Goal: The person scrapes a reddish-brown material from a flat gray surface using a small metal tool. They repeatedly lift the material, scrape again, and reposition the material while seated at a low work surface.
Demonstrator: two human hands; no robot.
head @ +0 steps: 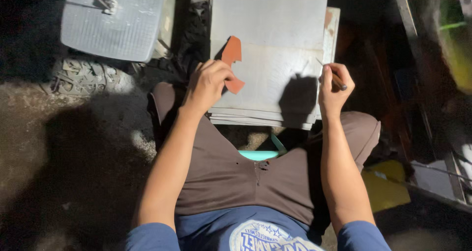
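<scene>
Head view: left hand (209,83) pressing orange template (232,59) flat against grey sheet (275,44) at frame centre; right hand (334,86) beside it, closed around thin scriber (333,76).

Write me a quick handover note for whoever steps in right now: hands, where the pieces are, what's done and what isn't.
Left hand: pressing the orange-brown template flat on the grey sheet.
Right hand: gripping a thin pointed marking tool, tip at the sheet's right side, apart from the template.
The sheet tops a stack of similar sheets by the knees.
Done: template placed and held.
Left: no traced outline shows on the sheet; tracing appears not yet started.
</scene>
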